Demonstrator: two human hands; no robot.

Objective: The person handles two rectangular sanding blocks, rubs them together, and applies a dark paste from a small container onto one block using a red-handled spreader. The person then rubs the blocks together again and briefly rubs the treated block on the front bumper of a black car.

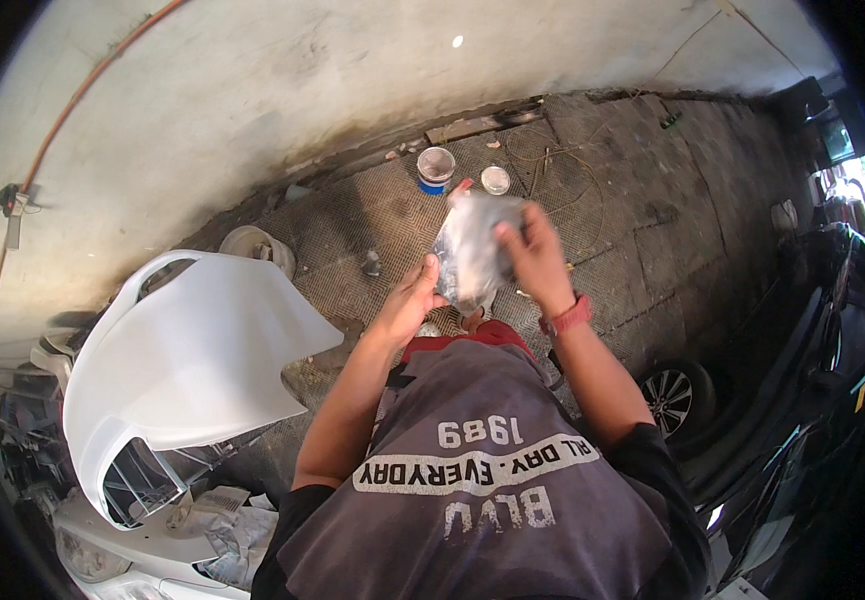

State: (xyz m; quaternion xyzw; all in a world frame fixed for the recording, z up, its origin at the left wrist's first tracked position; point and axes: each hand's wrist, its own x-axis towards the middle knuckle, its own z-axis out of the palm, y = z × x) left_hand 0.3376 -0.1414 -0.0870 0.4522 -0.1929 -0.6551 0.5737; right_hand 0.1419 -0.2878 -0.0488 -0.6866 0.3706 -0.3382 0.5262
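Observation:
Out in front of my body I hold a shiny greyish sheet [475,245], blurred by motion; its exact kind I cannot make out. My left hand [415,300] grips its lower left edge, with the thumb along the near face. At the upper right side, my right hand [538,262] has its fingers curled against the sheet, and a red band circles that wrist. A small reddish bit [461,188] shows at the sheet's top edge. Just beyond stand an open tub [436,168] with a blue lower part and a round whitish lid or dish [495,180].
A white curved car body panel [193,350] stands at my left, with a pale bucket [258,250] behind it. Below it lies a white car bumper [143,545]. A dark car with a spoked wheel [671,400] is at my right. A thin cable [593,170] lies on the textured floor.

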